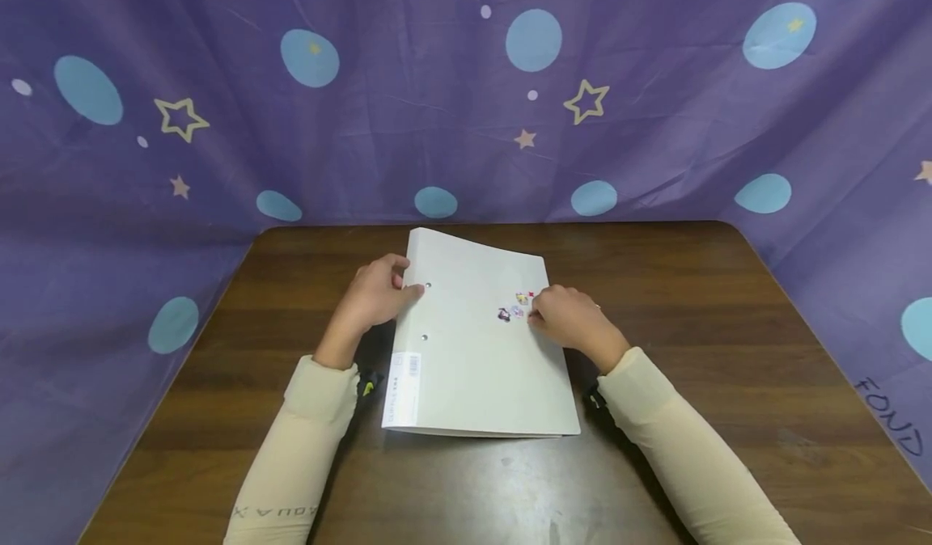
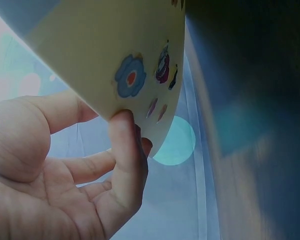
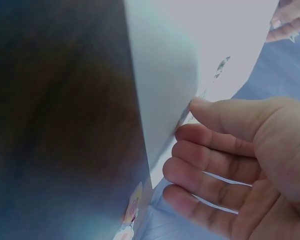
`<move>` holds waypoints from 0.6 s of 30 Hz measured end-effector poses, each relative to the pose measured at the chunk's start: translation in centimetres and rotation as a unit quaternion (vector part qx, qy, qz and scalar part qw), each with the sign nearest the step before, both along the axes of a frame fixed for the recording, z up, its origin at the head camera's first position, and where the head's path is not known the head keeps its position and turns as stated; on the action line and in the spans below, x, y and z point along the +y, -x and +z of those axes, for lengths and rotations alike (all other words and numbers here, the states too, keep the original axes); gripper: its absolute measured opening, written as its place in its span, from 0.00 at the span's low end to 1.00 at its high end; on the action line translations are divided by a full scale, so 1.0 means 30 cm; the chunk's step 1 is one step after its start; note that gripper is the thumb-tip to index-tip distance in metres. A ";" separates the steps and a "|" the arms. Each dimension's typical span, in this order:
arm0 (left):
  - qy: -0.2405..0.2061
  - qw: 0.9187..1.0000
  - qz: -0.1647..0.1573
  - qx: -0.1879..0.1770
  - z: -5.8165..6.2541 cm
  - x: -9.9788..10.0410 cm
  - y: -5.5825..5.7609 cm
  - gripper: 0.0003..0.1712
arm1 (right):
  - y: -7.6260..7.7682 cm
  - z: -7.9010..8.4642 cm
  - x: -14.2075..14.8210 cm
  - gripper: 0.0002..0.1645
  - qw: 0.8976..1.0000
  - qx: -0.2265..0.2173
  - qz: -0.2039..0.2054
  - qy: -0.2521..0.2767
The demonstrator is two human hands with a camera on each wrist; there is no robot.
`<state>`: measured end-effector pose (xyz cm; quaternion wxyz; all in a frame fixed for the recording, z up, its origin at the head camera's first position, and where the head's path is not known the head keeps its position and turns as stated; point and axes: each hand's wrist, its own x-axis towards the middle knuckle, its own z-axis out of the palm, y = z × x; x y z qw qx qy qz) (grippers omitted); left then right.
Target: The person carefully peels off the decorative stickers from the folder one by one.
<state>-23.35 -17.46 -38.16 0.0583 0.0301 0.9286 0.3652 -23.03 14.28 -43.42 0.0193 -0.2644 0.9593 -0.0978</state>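
Note:
A white ring binder (image 1: 480, 367) lies closed on the table, its spine to the left. My left hand (image 1: 376, 293) holds the spine edge, thumb over the front cover and fingers along the spine. In the left wrist view a blue flower sticker (image 2: 130, 76) and several other stickers show on the spine. My right hand (image 1: 571, 318) touches the right part of the cover, beside a small cluster of colourful stickers (image 1: 516, 311). Its thumb and fingertips stand close to a small sticker (image 3: 185, 117) in the right wrist view; whether they pinch it is unclear.
The brown wooden table (image 1: 692, 448) reaches back to a purple curtain (image 1: 408, 108) with stars and blue dots. A white label (image 1: 403, 389) is on the binder's lower left corner. Two metal rivets (image 1: 425, 337) show on the cover. More stickers (image 3: 132, 205) appear low in the right wrist view.

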 end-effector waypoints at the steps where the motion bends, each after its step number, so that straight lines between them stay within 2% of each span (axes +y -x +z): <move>1: 0.001 1.000 -0.001 0.002 0.000 0.000 0.000 0.34 | 0.000 0.000 -0.005 0.17 1.000 0.004 -0.003 -0.005; 4: 0.001 1.000 -0.002 0.004 -0.001 0.000 -0.002 0.34 | 0.002 0.000 -0.021 0.17 1.000 0.016 -0.010 -0.023; 11: 0.005 1.000 -0.004 0.007 -0.002 0.000 -0.001 0.34 | -0.008 -0.002 -0.051 0.10 0.997 0.039 -0.015 -0.067; 18: 0.011 1.000 -0.004 0.008 -0.004 0.003 0.001 0.33 | -0.018 0.011 -0.068 0.10 0.995 0.053 -0.012 -0.087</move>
